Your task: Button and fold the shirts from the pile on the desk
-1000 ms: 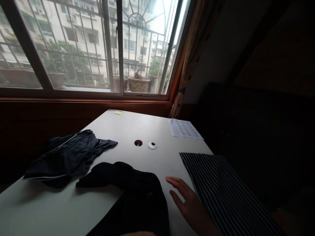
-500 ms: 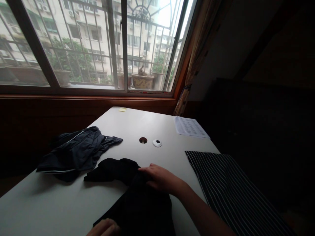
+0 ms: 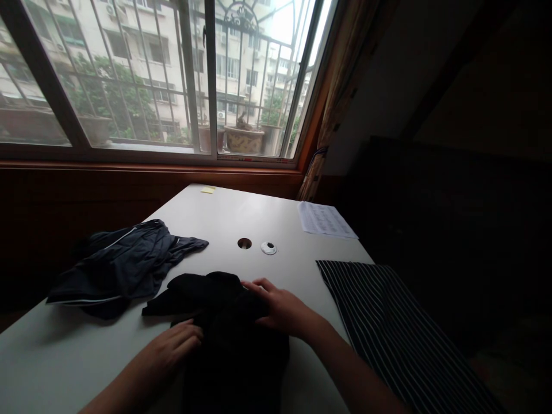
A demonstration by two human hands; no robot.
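Note:
A black garment point(image 3: 235, 351) lies on the white table point(image 3: 254, 215) in front of me, its far part bunched and one narrow part stretched to the left. My left hand point(image 3: 175, 345) is closed on its left edge, fingers curled over the cloth. On its upper right side, my right hand point(image 3: 280, 307) holds the cloth between fingers and thumb, with the index finger rather straight. The fingertips of both hands partly sink into the dark fabric and are hard to make out. What kind of clothing it is cannot be told.
A crumpled dark grey garment with white piping point(image 3: 129, 267) lies on the left. Black-and-white striped cloth point(image 3: 388, 310) covers the right edge. Toward the back are printed sheets point(image 3: 325, 219), a yellow sticky note point(image 3: 207, 190), a cable hole point(image 3: 244, 244) and its white cover point(image 3: 269, 248).
My left hand has moved up and forward along the garment, from the bottom edge of view. The cloth's left edge has come inward. My right hand stays near the same spot. The view shifted slightly.

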